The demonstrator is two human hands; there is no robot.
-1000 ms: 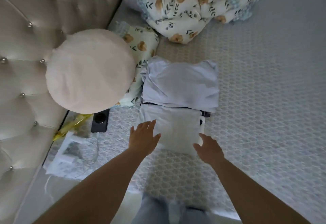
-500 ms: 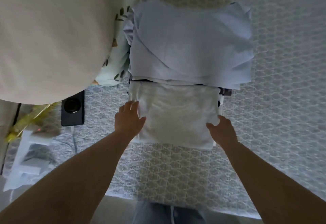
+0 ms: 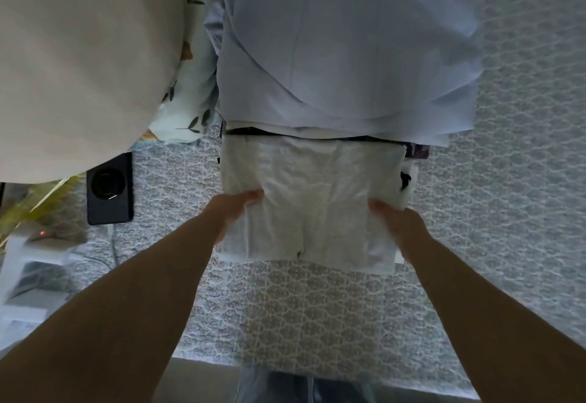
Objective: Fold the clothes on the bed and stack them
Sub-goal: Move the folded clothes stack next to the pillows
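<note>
A: We note the surroundings first. A big round cream cushion (image 3: 79, 63) fills the upper left and overhangs a floral cloth (image 3: 193, 98). Just below its edge, a black phone (image 3: 109, 188) lies on the bed, with a cable running off toward us. Blurred white items (image 3: 28, 263) sit at far left; we cannot tell what they are.

B: Any writing? We read none on the phone or the fabrics.

A: The garment?

B: A folded white garment (image 3: 312, 199) lies on the patterned bed cover (image 3: 507, 212), its far edge touching the stack topped by a folded pale blue garment (image 3: 345, 54); dark fabric peeks out between them.

A: Hands?

B: Our left hand (image 3: 233, 209) grips the white piece's left edge, fingers tucked under. Our right hand (image 3: 396, 222) grips the right edge likewise, thumb on top.
</note>
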